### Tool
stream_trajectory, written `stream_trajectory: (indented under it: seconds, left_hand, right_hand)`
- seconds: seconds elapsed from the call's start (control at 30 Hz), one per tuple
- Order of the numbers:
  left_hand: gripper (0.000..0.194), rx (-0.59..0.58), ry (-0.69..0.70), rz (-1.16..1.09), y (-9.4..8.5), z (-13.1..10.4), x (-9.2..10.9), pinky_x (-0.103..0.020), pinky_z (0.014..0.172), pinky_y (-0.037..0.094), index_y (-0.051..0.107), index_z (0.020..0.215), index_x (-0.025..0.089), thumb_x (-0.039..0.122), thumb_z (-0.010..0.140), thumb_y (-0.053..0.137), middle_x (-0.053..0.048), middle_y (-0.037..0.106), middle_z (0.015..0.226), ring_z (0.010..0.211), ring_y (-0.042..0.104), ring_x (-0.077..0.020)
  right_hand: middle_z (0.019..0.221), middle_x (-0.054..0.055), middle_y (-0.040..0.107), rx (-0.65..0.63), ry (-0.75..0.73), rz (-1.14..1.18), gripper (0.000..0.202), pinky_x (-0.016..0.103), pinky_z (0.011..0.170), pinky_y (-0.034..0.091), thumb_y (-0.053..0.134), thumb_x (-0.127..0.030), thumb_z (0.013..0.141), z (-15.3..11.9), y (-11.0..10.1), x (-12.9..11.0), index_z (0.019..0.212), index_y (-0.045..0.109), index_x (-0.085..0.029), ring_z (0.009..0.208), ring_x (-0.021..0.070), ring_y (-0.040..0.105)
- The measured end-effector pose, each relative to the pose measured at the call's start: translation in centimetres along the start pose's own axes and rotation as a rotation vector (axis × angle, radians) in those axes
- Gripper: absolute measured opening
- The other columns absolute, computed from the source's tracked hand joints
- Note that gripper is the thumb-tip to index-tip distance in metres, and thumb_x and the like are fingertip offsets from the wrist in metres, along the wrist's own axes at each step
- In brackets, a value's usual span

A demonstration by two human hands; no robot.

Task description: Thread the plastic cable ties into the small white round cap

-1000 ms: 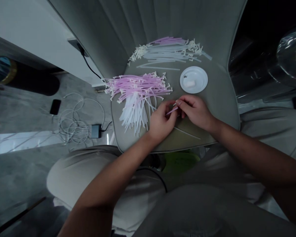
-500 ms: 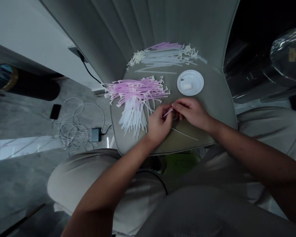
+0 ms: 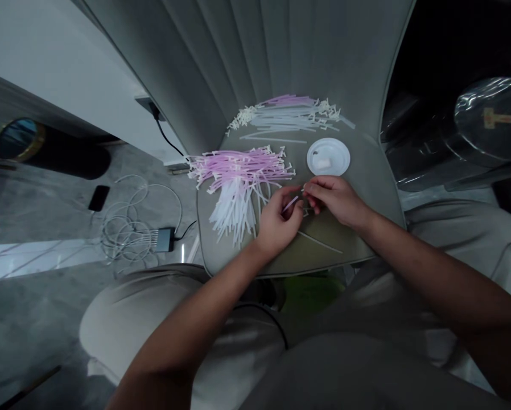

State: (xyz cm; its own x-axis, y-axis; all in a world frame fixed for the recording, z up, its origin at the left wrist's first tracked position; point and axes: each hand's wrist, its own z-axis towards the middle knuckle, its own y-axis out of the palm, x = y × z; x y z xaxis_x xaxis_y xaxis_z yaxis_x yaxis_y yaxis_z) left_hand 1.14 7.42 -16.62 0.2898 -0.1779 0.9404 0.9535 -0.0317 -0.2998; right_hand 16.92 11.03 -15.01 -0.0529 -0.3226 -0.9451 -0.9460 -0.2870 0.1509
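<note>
My left hand [image 3: 280,221] is closed around a thin pink tube [image 3: 290,203], whose end sticks out between thumb and fingers. Just to the right, my right hand [image 3: 336,200] pinches a tiny whitish piece [image 3: 303,188] at its fingertips, too small to make out fully. Left of my hands lies a heap of pink tubes [image 3: 242,166] with small white end pieces, partly over a fan of plain white tubes [image 3: 234,213]. One loose white tube [image 3: 321,242] rests below my right hand. A white dish [image 3: 329,157] holding a small white block stands beyond it.
Everything lies on a grey padded chair seat [image 3: 362,171]. Towards the backrest is another bundle of white and pink tubes [image 3: 281,117]. On the floor at left are coiled white cables with a grey box [image 3: 165,240] and a phone [image 3: 99,198].
My right fingertips have drawn a little away from the end of the pink tube, leaving a small gap. The camera view has shifted slightly, so the seat appears lower.
</note>
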Motion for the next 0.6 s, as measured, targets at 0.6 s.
stream_trajectory:
  seconds: [0.6]
  left_hand:
    - [0.042, -0.087, -0.028, 0.050, -0.71, -0.11, 0.55, -0.027, 0.058, 0.033, 0.046, 0.067, 0.019, 0.041, 0.099, 0.032, 0.001, 0.050, 0.063, 0.060, 0.046, -0.0126]
  right_hand:
    - [0.057, -0.005, 0.052, 0.027, -0.022, -0.095, 0.028, 0.019, 0.042, 0.038, 0.053, -0.039, 0.090, -0.22, 0.54, 0.07, 0.072, 0.053, -0.018, 0.043, 0.0058, 0.047]
